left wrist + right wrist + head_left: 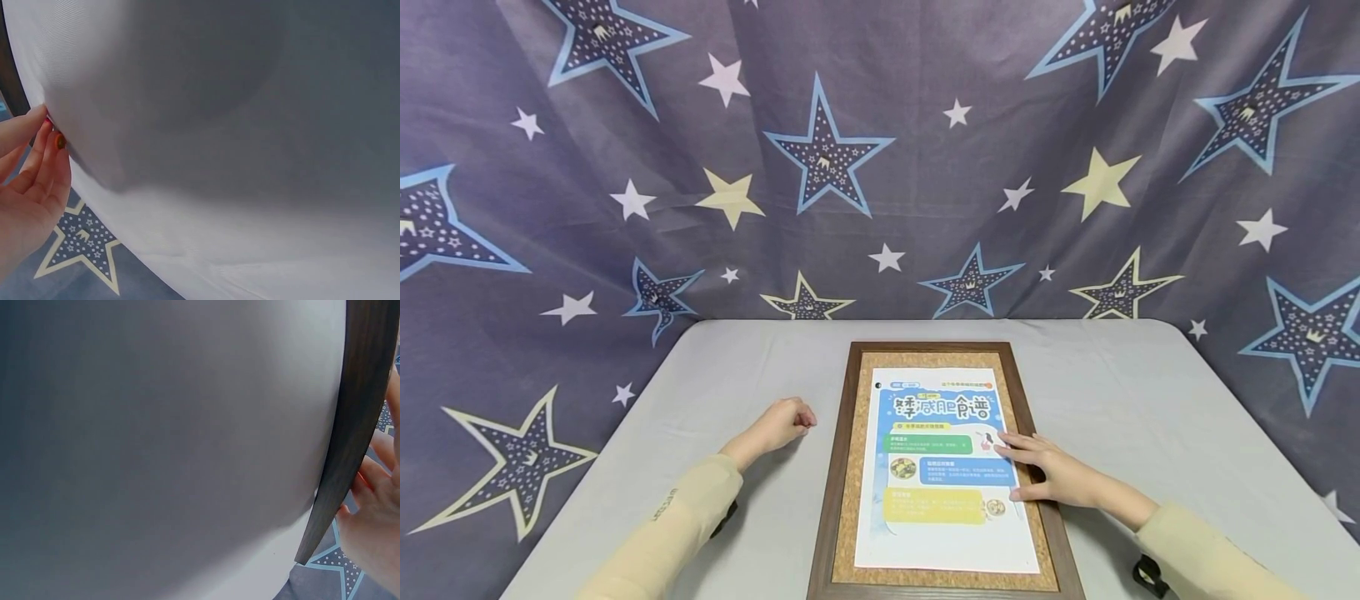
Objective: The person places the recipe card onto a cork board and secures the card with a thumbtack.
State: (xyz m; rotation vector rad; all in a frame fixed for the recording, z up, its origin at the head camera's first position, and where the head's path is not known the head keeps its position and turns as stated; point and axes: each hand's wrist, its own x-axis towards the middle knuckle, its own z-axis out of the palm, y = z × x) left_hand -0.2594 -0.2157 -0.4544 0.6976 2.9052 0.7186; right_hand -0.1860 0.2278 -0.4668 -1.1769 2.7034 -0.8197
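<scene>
A printed sheet with blue, green and yellow panels [936, 467] lies on a cork board [955, 358] in a dark wooden frame [837, 467]. A dark pushpin [877, 385] sits at its upper left corner and an orange pushpin [988, 385] at its upper right. My right hand [1056, 475] rests with spread fingers across the frame's right side, fingertips on the sheet's right edge. Left of the frame, my left hand [778, 427] is curled over the table. Its fingertips pinch small pushpins, one round and orange with a dark middle [60, 141], another a red bit [48, 120].
The board lies on a table with a pale grey cloth [760, 367]. Behind and beside the table hangs a dark curtain [880, 50] with stars. A black wrist strap [1150, 575] shows under the right sleeve [1202, 550].
</scene>
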